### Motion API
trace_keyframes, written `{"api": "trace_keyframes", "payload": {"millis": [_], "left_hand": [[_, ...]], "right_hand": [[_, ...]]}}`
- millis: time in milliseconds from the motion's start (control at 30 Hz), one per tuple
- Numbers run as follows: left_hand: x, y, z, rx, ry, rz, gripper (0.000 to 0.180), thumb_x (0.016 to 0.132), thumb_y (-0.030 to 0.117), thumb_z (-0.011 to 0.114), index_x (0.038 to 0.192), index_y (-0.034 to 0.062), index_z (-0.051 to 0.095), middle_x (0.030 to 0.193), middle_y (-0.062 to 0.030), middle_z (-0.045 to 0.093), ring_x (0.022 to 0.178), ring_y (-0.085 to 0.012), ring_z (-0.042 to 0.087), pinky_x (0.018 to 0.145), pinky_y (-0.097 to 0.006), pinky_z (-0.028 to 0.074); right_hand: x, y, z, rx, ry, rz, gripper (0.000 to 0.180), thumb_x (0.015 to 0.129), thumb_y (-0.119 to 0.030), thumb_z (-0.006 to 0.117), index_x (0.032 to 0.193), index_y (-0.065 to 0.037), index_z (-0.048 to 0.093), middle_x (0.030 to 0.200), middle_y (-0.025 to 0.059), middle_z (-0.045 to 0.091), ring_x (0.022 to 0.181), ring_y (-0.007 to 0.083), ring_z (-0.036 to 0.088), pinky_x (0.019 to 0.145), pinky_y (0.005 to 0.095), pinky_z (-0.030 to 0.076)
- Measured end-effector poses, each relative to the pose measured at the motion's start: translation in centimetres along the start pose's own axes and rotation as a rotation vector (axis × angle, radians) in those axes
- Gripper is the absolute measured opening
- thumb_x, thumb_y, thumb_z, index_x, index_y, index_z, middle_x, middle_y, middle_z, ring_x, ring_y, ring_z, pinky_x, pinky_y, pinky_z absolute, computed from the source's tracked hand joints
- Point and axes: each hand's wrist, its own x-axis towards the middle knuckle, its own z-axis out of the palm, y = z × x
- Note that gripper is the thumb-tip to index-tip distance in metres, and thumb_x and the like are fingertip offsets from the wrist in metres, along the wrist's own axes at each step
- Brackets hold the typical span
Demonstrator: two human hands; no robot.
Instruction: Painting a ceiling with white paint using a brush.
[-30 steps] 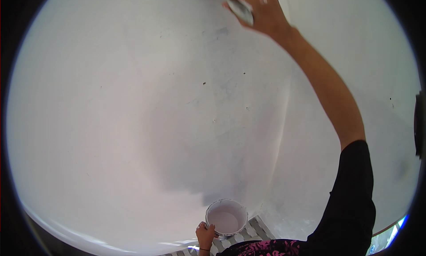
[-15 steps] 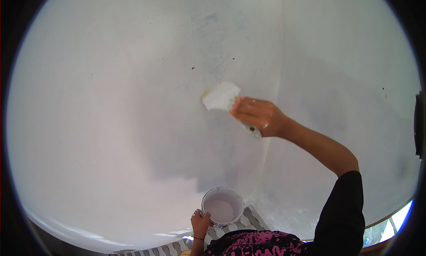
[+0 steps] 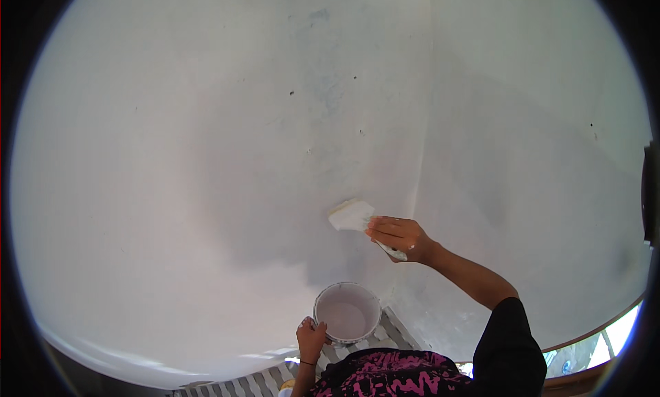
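My right hand [image 3: 399,238] is closed around the handle of a wide flat paintbrush [image 3: 352,215] coated in white paint. Its bristle edge points left and lies against the white wall [image 3: 275,191], just left of the corner. Lower down, my left hand [image 3: 313,336] grips the rim of a bucket [image 3: 347,287] on its left side. Pale, whitish paint [image 3: 344,320] shows inside the bucket. Specks of white paint dot my right hand.
A vertical corner [image 3: 416,184] joins the left wall to the right wall [image 3: 522,225]. Faint bluish patches [image 3: 323,74] and small dark specks mark the left wall. Below the bucket is a grey-and-white striped surface [image 3: 258,383]. A bright window-like opening [image 3: 598,352] lies at lower right.
My right hand and the paintbrush have moved down the wall, closer to the bucket. The left hand still holds the bucket, at nearly the same place.
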Motion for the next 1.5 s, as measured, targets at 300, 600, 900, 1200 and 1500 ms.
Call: {"api": "trace_keyframes", "payload": {"millis": [300, 600, 900, 1200, 1500], "left_hand": [[1.6, -3.5, 0.8, -0.077, 0.011, 0.05, 0.029, 0.081, 0.013, 0.066, 0.068, 0.0014, 0.042, 0.053, -0.0055, 0.047, 0.042, -0.0166, 0.057, 0.039, -0.033, 0.047], [1.1, -3.2, 1.6, -0.153, 0.046, -0.012, 0.026, 0.082, 0.009, 0.064, 0.072, 0.0027, 0.041, 0.057, -0.0043, 0.048, 0.044, -0.0128, 0.055, 0.037, -0.03, 0.05], [1.2, -3.0, 1.0, -0.192, -0.026, -0.041, 0.019, 0.084, 0.007, 0.061, 0.082, 0.0039, 0.043, 0.067, -0.003, 0.051, 0.047, -0.0125, 0.056, 0.038, -0.029, 0.054], [0.7, -1.4, 1.0, -0.17, -0.003, -0.041, 0.021, 0.084, 0.006, 0.061, 0.078, 0.0021, 0.042, 0.06, -0.0041, 0.05, 0.044, -0.0126, 0.056, 0.039, -0.029, 0.054], [1.3, -2.2, 0.6, -0.205, -0.077, -0.033, 0.02, 0.085, 0.006, 0.06, 0.08, 0.0043, 0.041, 0.068, -0.0042, 0.052, 0.047, -0.0133, 0.056, 0.039, -0.03, 0.055]], "right_hand": [[-1.3, 4.6, 1.7, 0.27, -0.344, 0.117, 0.026, 0.075, -0.002, 0.074, 0.101, -0.003, 0.072, 0.098, 0.0114, 0.073, 0.081, 0.0278, 0.07, 0.067, 0.0366, 0.057], [7.6, 5.8, -8.9, -0.006, -0.089, 0.067, 0.028, 0.072, 0.003, 0.077, 0.098, -0.005, 0.074, 0.09, 0.0114, 0.073, 0.077, 0.0265, 0.071, 0.066, 0.0342, 0.057], [-0.7, 4.7, -1.9, -0.285, 0.189, -0.06, 0.03, 0.074, -0.001, 0.077, 0.103, -0.006, 0.073, 0.106, 0.0104, 0.069, 0.103, 0.0257, 0.066, 0.094, 0.0458, 0.053], [-14.6, 0.3, 6.4, -0.126, 0.023, 0.149, 0.024, 0.077, -0.008, 0.075, 0.101, -0.004, 0.072, 0.108, 0.0084, 0.068, 0.105, 0.0253, 0.066, 0.095, 0.0449, 0.053], [-16.2, 2.4, 7.4, 0.192, -0.369, 0.218, 0.041, 0.065, -0.001, 0.068, 0.106, -0.003, 0.069, 0.101, 0.0115, 0.071, 0.095, 0.0283, 0.068, 0.078, 0.0403, 0.057]]}}
